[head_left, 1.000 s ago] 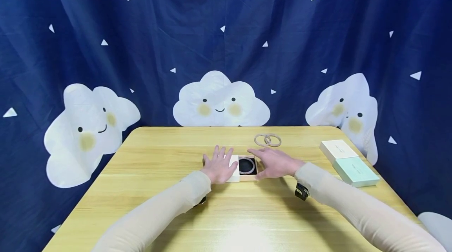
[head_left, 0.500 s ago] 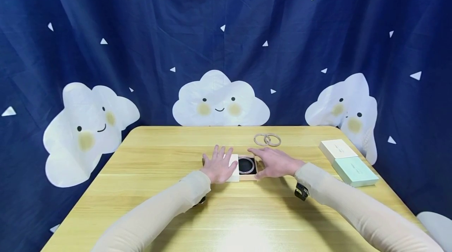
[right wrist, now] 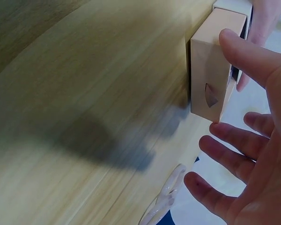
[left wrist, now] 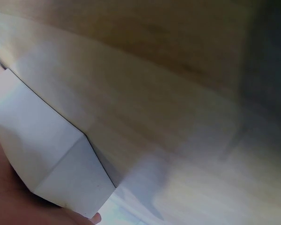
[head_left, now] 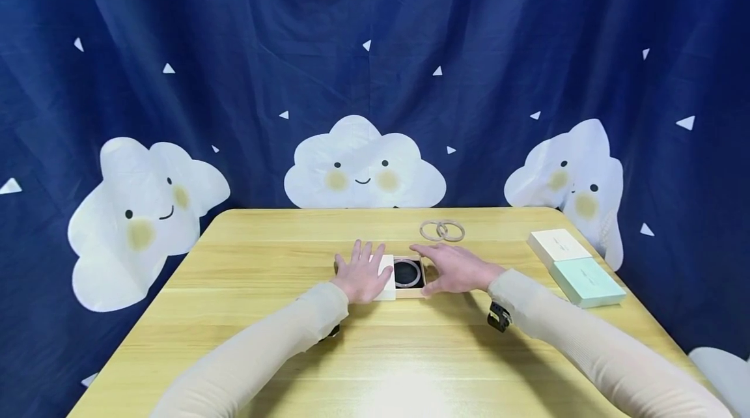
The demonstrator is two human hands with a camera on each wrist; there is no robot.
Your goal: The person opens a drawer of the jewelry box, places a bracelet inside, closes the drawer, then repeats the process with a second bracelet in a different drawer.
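Note:
A white box sleeve (head_left: 385, 280) lies mid-table beneath my left hand (head_left: 362, 277), which rests on it palm down with fingers spread. The pale pink drawer (head_left: 412, 293) sticks out of the sleeve's right side. Its black lining holds a bangle (head_left: 418, 269), partly covered by the sleeve. My right hand (head_left: 457, 269) spans the drawer's outer end, fingers extended and holding nothing. In the right wrist view its thumb (right wrist: 243, 49) lies at one corner of the drawer's end face (right wrist: 208, 79), where a small pull tab shows. Whether the other fingers touch the far corner is unclear.
Two overlapping bangles (head_left: 442, 230) lie behind my right hand. At the table's right edge a white box (head_left: 559, 245) and a mint green box (head_left: 588, 281) stand against each other. A dark blue curtain (head_left: 375, 86) with clouds hangs behind the table (head_left: 263, 275).
Both hands and the box keep their places on the table. The head view has shifted very slightly.

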